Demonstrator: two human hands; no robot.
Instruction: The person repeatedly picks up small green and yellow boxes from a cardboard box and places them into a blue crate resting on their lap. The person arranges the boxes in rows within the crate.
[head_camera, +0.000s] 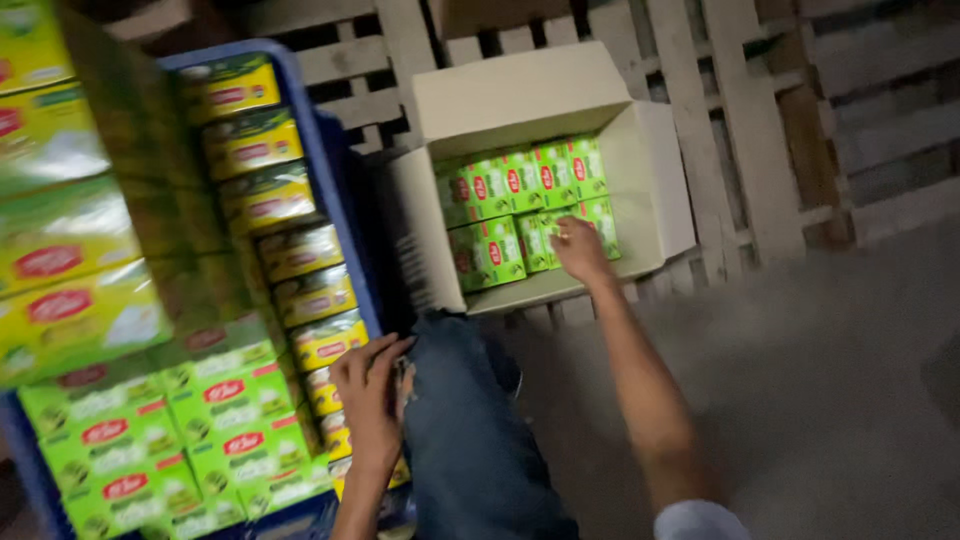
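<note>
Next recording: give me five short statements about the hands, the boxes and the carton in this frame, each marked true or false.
1. The right hand reaches into the open cardboard carton. True.
2. The carton is empty. False: green packets lie inside it.
3. The left hand is at the stacked yellow-green packets in the blue crate. True.
4. The carton rests on a metal shelf. False: it sits on a wooden pallet.
5. The crate is red. False: blue.
</note>
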